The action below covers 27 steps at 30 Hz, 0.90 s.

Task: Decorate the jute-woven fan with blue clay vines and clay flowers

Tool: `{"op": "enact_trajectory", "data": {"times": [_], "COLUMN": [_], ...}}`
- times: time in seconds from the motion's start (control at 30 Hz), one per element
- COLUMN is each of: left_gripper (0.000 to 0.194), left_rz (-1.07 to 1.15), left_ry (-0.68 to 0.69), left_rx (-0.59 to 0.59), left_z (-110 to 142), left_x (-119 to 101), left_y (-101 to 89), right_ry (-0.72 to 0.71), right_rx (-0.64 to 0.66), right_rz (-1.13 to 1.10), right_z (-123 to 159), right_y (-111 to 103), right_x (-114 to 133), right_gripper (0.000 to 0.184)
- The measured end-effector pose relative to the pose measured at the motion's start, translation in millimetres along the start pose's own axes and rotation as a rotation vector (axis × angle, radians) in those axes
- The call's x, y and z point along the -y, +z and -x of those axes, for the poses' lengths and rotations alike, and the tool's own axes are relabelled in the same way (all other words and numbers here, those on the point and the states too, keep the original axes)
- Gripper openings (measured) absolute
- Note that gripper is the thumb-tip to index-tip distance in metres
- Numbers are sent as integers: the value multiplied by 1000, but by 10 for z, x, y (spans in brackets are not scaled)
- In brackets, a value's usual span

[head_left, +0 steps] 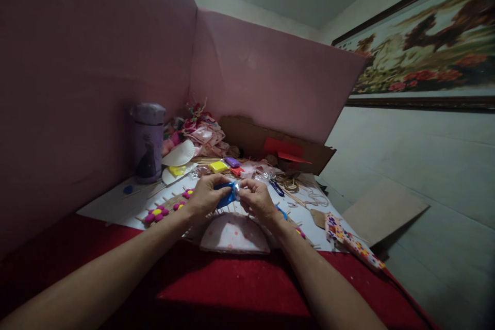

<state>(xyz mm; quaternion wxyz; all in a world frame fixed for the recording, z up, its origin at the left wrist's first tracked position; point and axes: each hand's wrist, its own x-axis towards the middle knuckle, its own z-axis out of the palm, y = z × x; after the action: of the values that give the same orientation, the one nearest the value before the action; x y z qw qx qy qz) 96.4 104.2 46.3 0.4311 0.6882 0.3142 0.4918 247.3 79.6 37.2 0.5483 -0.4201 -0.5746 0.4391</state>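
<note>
Both of my hands meet at a small blue packet in clear wrapping (226,197), held up over the middle of the table. My left hand (207,193) pinches its left part between thumb and fingers. At the packet's clear end, my right hand (255,197) grips the plastic. Beneath them lies a half-round piece covered in pale dotted cloth (234,233), with thin sticks fanning out from it. A curved band with sticks passes under my hands, and a magenta flower with a yellow centre (156,213) sits on its left part.
Yellow (218,166) and purple packets (232,162) lie behind my hands. A blue cutter knife (276,187) rests to the right, near a flower-patterned tool (353,241) with a cord. At the back left stands a purple tumbler (149,144). Cardboard (247,131) leans along the back.
</note>
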Motion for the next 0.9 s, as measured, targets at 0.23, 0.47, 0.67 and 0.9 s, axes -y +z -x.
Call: {"op": "enact_trajectory", "data": {"times": [0.23,0.47,0.67,0.9], "left_gripper": [36,34,24,29], "left_rz": [209,201,133,170], "left_ry": [-150,-147,-132,-129], "left_rx": [2,12,39,36], "left_z": [-15,-17,-6,-22], "left_x": [-5,-18,-33,9], "left_y": [-42,-55,-55,-51], "right_ry": [-98,-128,-171,-12], "right_rx": [-24,-3,43,97], "right_rz": [-132,69,272,2], "right_z": [28,11,6,17], "right_y": [-49,-73,-74,-74], "right_x": [81,58,29,102], "right_gripper": [17,24,17,21]}}
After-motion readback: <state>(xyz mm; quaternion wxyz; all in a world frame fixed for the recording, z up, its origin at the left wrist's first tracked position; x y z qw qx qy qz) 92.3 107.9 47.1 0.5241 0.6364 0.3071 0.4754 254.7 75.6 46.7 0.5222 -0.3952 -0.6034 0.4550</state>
